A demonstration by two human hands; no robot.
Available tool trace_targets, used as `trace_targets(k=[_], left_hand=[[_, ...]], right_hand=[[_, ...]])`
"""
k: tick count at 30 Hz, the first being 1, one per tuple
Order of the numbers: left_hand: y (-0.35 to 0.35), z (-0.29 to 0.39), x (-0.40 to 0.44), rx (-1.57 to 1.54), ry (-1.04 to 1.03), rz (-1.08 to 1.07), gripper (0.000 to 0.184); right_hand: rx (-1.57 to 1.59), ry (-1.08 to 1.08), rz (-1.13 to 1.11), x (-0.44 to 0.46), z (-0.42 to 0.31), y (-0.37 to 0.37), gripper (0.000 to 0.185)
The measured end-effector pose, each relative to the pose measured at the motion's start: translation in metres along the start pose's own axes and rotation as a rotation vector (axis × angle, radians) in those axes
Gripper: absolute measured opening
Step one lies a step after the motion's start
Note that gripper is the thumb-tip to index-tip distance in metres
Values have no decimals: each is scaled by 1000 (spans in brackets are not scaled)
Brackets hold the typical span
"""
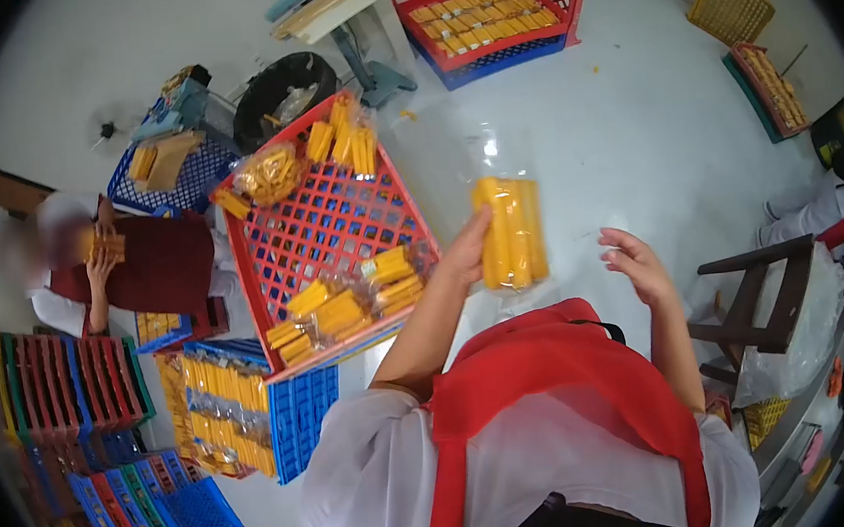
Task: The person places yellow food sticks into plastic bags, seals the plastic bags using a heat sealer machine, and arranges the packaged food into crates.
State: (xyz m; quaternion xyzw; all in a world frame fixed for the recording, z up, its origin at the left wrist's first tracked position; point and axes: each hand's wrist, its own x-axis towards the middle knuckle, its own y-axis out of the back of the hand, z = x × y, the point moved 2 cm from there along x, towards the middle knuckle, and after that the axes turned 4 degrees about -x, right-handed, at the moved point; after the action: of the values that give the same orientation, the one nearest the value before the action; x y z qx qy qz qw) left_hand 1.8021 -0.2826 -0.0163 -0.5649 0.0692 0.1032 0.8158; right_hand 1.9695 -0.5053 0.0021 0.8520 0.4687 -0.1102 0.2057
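My left hand (468, 249) grips the left side of a clear plastic pack of yellow sticks (512, 233), held upright in front of my red apron. To the right of the pack, and apart from it, my right hand (636, 263) is raised with its fingers spread and nothing in them. Left of my left hand stands a red lattice crate (323, 222). Several packs of yellow sticks (341, 314) lie along its near side, and more packs (343, 142) lie at its far end beside a bag of yellow pieces (271, 173).
A co-worker (150, 249) at the left holds yellow sticks. Stacked crates (76, 379) fill the lower left. A black bin (284, 95) and a red crate of packs (488, 19) stand farther back. A brown wooden chair (761, 299) is at the right.
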Motion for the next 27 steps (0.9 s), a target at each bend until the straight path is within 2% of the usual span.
trace_targets(k=[2, 4, 6, 9, 11, 12, 14, 15, 18, 19, 20, 21, 22, 23, 25, 26, 27], left_hand=[[-24, 1, 43, 119, -85, -140, 66], [-49, 11, 81, 224, -142, -164, 68], [-61, 25, 125, 339, -217, -190, 72], [-63, 47, 180, 442, -375, -113, 69], [-64, 66, 208, 542, -505, 125, 66], [-65, 75, 218, 549, -514, 139, 66], [-65, 105, 230, 803, -739, 394, 62], [-62, 118, 234, 808, -743, 418, 62], [-66, 152, 243, 488, -767, 577, 69], [-62, 165, 249, 466, -783, 617, 69], [-59, 182, 254, 545, -919, 608, 71], [-57, 199, 257, 634, -1058, 594, 74], [-55, 220, 256, 683, -1092, 685, 73], [-52, 241, 255, 729, -1120, 781, 73], [-24, 287, 249, 409, -1153, 589, 68], [-21, 308, 244, 356, -1202, 480, 56], [-15, 331, 241, 367, -1235, 476, 56]], right_hand=[[377, 84, -167, 35, -14, -9, 55], [529, 145, -352, 73, -42, -14, 59], [814, 77, -482, 113, -43, -9, 57], [714, 26, -539, 173, -62, 22, 58], [735, 99, -595, 207, -88, 47, 56], [751, 135, -659, 221, -102, 56, 55], [777, 174, -745, 259, -121, 63, 54], [665, 220, -707, 281, -126, 62, 54], [450, 271, -682, 339, -158, 54, 55], [359, 313, -666, 355, -173, 46, 55], [352, 297, -708, 364, -191, 37, 55], [225, 387, -687, 371, -214, 30, 56], [100, 490, -661, 385, -234, 21, 56], [97, 505, -696, 406, -243, 10, 56], [107, 556, -884, 443, -257, -13, 59], [132, 482, -932, 452, -276, -17, 54], [122, 511, -951, 470, -289, -26, 54]])
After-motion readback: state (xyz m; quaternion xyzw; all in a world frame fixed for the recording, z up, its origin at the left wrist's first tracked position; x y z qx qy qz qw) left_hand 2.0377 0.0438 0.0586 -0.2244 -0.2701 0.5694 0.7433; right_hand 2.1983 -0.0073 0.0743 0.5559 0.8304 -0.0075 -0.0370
